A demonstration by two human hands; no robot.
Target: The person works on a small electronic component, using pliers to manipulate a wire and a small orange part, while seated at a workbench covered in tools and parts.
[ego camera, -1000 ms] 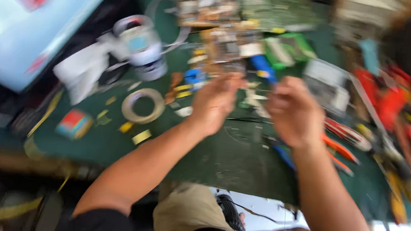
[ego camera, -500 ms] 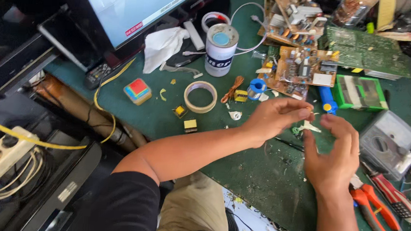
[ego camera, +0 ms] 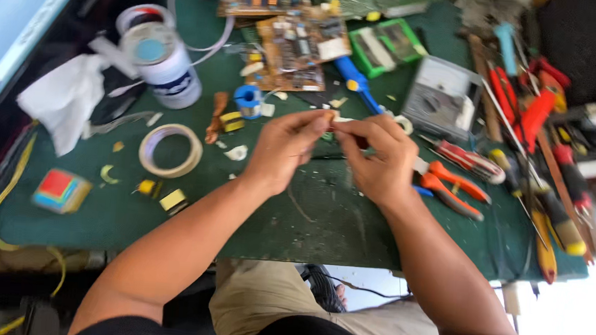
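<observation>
My left hand (ego camera: 287,149) and my right hand (ego camera: 376,155) meet above the green mat (ego camera: 322,218), fingertips pinched together on a small pale part (ego camera: 334,117). What the part is stays too small and blurred to tell. Just behind my hands lie a brown circuit board (ego camera: 298,48) and a blue-handled tool (ego camera: 353,80). Orange-handled pliers (ego camera: 450,189) rest right beside my right hand.
A tape ring (ego camera: 170,150), a white tub (ego camera: 162,56), crumpled tissue (ego camera: 65,99) and a small coloured block (ego camera: 61,191) lie at the left. A grey meter (ego camera: 443,97), a green tray (ego camera: 383,47) and several red-handled screwdrivers (ego camera: 525,113) crowd the right. A screen edge (ego camera: 13,36) stands at far left.
My hands have come together from apart and now both pinch the small part. The view has swung back down and right over the mat.
</observation>
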